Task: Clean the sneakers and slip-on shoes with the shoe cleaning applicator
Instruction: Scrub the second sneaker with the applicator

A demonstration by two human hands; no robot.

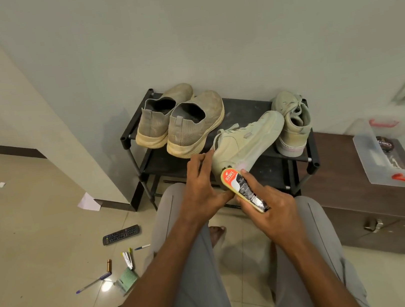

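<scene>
Right grip [273, 204]: fingers curled round the shoe cleaning applicator [243, 189], its front end pressed against the heel side of the near sneaker [244, 141]. Left grip [201, 187]: holding that sneaker at the heel collar, fingertips at the opening, thumb near the applicator. Exact finger contact on the hidden side cannot be told.

The near sneaker lies tilted on the black shoe rack [142, 146], directly ahead of both grips. The second sneaker [293, 124] stands beyond and to the right of the right grip, apart from it. The pair of slip-on shoes [180, 119] sits beyond the left grip, close beside the near sneaker.

Assessment: the step in hand appears to be wiping the near sneaker's heel and side panel. For good result, the left grip should brace the shoe firmly so it does not slide on the rack; the applicator face should lie flat on the fabric, moved in short overlapping strokes from heel toward toe with even pressure. Three shoes likely remain.
</scene>
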